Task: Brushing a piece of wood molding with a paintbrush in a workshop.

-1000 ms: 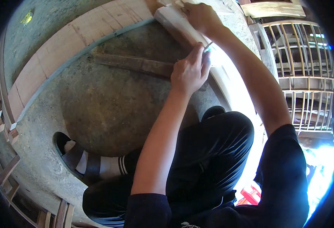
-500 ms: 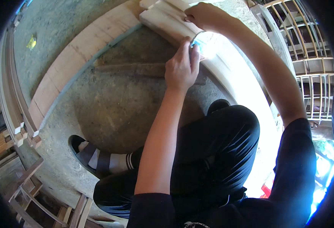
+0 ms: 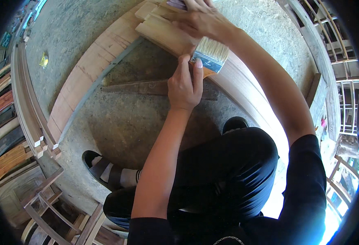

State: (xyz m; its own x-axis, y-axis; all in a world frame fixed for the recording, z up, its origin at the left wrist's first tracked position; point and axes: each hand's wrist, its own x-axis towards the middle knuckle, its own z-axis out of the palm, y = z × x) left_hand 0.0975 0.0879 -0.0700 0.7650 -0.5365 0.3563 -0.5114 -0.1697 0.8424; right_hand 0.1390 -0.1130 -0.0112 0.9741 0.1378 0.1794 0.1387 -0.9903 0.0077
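A wide flat paintbrush (image 3: 212,55) with pale bristles, a metal ferrule and an orange handle is gripped in my left hand (image 3: 185,83). Its bristles point up and to the right, over a curved pale wooden board (image 3: 245,81). My right hand (image 3: 202,22) is over the board's far end, beyond the brush. Motion smears its fingers, and some of them run to the picture's upper edge. Close to them lies a purplish-grey piece (image 3: 177,4), cut off by that edge; whether the hand grips it is unclear.
Another curved wooden panel (image 3: 87,61) sweeps down to the left. A dark wooden strip (image 3: 142,87) crosses the concrete floor between my arms and that panel. Long wooden bars (image 3: 26,94) are stacked at left, framed pieces (image 3: 44,200) at lower left, slatted frames (image 3: 347,81) at right.
The view has shifted slightly. The brush has turned so its bristles and ferrule show plainly instead of being lost in glare. My right hand's fingers have moved from a curled pose into a blur.
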